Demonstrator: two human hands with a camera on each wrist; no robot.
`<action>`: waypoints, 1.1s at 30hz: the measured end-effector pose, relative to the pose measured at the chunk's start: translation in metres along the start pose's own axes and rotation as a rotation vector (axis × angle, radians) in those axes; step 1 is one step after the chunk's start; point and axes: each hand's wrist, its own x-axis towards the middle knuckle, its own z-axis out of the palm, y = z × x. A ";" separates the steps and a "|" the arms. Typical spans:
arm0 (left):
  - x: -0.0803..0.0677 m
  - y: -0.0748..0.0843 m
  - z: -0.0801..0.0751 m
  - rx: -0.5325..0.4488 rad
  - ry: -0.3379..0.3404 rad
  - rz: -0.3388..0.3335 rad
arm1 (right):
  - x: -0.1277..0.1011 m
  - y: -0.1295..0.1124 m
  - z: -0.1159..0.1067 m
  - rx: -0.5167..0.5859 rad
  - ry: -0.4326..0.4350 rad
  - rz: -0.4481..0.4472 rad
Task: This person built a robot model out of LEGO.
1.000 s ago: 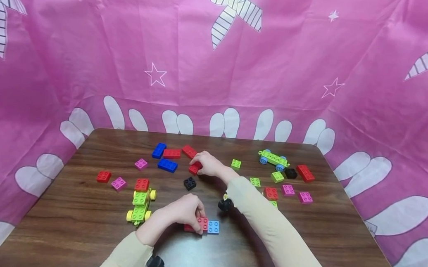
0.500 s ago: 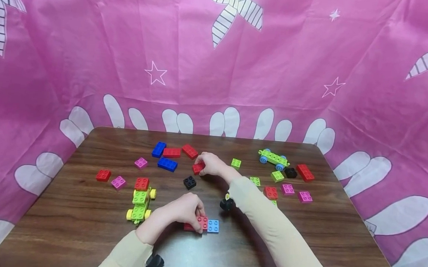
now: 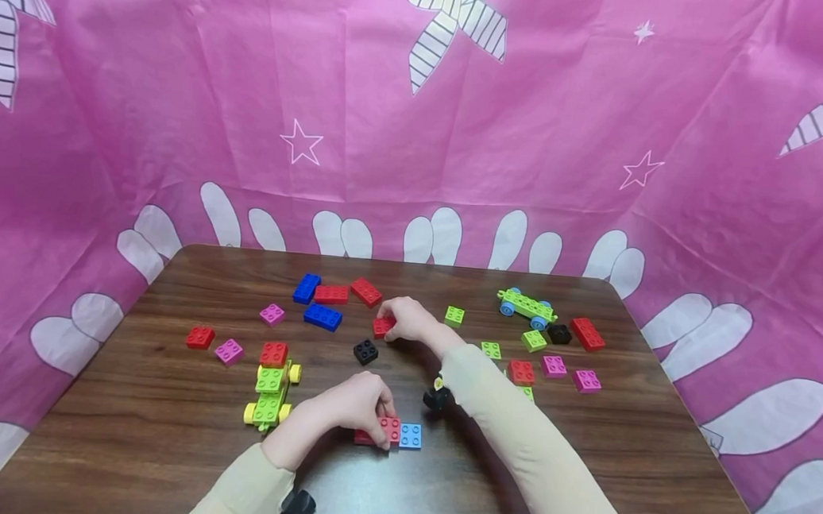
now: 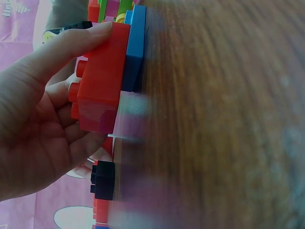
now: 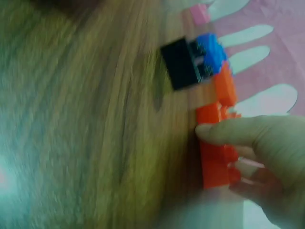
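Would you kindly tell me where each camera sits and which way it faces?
Head: worn on the head, looking down at the table; both sleeves and hands show.
Left wrist: beside the left hand gripping a red brick next to a light blue brick.
Right wrist: beside the right hand pinching another red brick.
The wrist views share the black brick.

Bare table (image 3: 583, 468) fills the lower right of the head view, and the lower left corner is open too. A clear strip runs across the middle left, between the green car (image 3: 269, 394) and the blue bricks (image 3: 315, 302). The black brick (image 3: 365, 352) sits in the gap between the two hands. Right of centre, green, red and pink bricks (image 3: 554, 366) crowd together with little room between them. Cloth walls (image 3: 139, 150) close the table on three sides.
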 end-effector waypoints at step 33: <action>-0.001 -0.002 -0.003 0.029 -0.031 0.094 | -0.108 -0.058 -0.038 0.248 0.341 0.013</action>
